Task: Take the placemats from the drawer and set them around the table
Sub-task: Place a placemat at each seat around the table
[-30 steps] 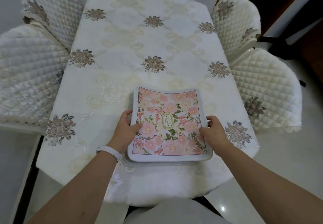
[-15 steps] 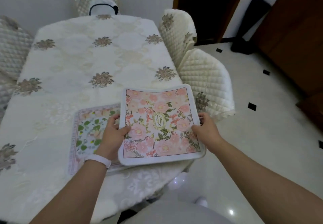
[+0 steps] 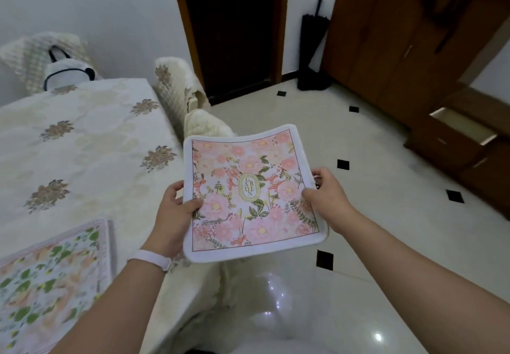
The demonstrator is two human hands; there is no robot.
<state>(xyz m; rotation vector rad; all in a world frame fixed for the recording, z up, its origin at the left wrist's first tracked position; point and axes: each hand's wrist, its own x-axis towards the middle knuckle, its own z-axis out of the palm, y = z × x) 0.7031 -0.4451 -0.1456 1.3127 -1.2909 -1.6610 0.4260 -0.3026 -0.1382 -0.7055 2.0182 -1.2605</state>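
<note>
I hold a stack of placemats (image 3: pixel 248 188), the top one pink-flowered with a gold oval label, in the air beside the table's right edge. My left hand (image 3: pixel 172 215) grips its left edge, thumb on top. Its right edge sits pinched in my right hand (image 3: pixel 325 199). A green-and-peach flowered placemat (image 3: pixel 47 282) lies flat on the table (image 3: pixel 91 143) at the lower left. An open drawer (image 3: pixel 461 130) shows in the brown cabinet at the right.
Two quilted cream chairs (image 3: pixel 179 91) stand along the table's right side, one just behind the held mats. Another chair with a black-and-white bag (image 3: pixel 66 73) stands at the far end. A dark doorway (image 3: pixel 234 27), a black umbrella (image 3: pixel 314 50) and glossy tiled floor (image 3: pixel 372 229) lie to the right.
I have lifted the pink stack off the table and carried it right, past the table edge. One green-flowered mat stays on the table. My view has turned right toward the cabinet.
</note>
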